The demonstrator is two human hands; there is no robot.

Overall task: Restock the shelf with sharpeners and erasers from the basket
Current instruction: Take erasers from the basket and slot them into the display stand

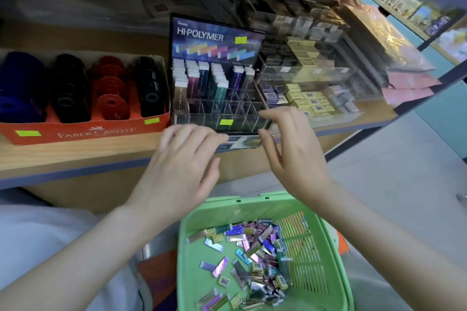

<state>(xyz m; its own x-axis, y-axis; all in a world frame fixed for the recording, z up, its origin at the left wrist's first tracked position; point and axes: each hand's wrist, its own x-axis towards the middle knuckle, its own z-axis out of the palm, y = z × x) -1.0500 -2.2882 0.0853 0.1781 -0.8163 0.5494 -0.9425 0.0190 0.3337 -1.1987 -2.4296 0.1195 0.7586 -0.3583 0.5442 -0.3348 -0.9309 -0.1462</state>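
Both hands are up at the shelf (75,156) edge, right in front of the clear display case (202,118). The left hand (182,166) hovers palm down, fingers spread and loose, a little blurred, with nothing in it. The right hand (295,156) sits just beside it, fingers curved and wide apart, thumb well clear of the forefinger, also holding nothing.

Between the two sets of fingertips a dark flat strip (240,142) lies at the foot of the case. I cannot tell whether either hand touches it.

Inside the case, slim erasers (192,76) stand upright in the back compartments under a card reading HI-POLYMER (214,38). The front compartments, nearest the hands, show only clear dividers.

Down below, near the person's wrists, sits the green basket (222,203). A loose heap of shiny wrapped erasers (255,252) lies on its floor, well apart from both hands, mostly toward its right side.

Left of the case, a red box (75,131) marked FABER-CASTELL holds rows of round sharpeners (111,88) in blue, black and red. It stands just beside the case and away from the left hand. To the right, small yellow-wrapped packs (310,103) are stacked in a clear tray behind the right hand.
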